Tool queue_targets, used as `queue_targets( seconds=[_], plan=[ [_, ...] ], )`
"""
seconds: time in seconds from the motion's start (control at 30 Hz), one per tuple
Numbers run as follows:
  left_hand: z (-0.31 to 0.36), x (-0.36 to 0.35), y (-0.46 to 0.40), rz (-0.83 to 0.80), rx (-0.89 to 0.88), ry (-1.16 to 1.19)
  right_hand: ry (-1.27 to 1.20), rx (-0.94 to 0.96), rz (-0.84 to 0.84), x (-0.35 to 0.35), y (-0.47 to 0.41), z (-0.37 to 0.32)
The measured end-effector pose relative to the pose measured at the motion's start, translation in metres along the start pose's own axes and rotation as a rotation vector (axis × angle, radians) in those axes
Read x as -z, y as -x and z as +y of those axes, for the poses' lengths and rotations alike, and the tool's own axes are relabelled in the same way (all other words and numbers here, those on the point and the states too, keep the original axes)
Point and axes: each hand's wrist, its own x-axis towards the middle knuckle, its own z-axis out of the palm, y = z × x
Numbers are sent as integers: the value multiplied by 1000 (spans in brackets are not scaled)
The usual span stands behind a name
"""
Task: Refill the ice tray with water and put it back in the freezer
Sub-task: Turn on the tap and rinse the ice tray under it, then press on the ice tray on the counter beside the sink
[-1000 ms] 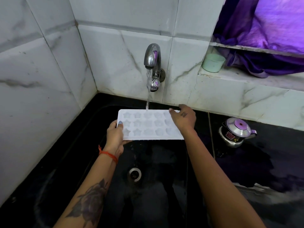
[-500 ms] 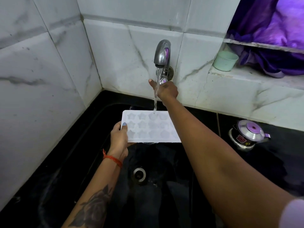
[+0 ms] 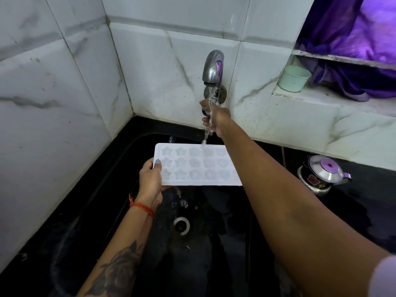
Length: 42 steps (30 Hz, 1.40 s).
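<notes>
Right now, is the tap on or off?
On. A stream of water runs from the tap onto the ice tray; the right hand is at its valve.

A red thread bracelet (image 3: 142, 206) is worn on the left wrist. A dark rose tattoo (image 3: 120, 273) is seen on that forearm (a pale sleeve (image 3: 384, 277) edges the right).

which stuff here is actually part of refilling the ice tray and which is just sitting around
Part of the job:
- ice tray, held by the left hand
- tap, water running
- right hand at the tap's valve
- sink below

Just lying about:
- small steel pot with purple-knobbed lid, on the counter
- pale green cup on the ledge
- purple cloth on the shelf
</notes>
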Motion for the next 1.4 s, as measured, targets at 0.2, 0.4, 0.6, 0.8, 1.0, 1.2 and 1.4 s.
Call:
queue_targets(
  seconds=[0.2,0.4,0.6,0.8,1.0,1.2,1.4],
  plan=[
    [4,6,9,-13,5,-24,346,47,26,31,20,0],
    [7,12,24,-31,20,-5,735,70,159,95,88,46],
    [2,20,44,-66,18,-43,621,-126,107,118,132,91],
    [-9,29,70,-109,30,-127,630,-84,165,137,161,110],
    [-26,41,97,-162,-49,-419,598,-59,184,163,185,127],
    [-46,34,142,-168,-202,-721,570,-62,203,214,212,140],
    [-68,4,191,-241,-249,-810,530,-96,234,280,241,161]
  ],
)
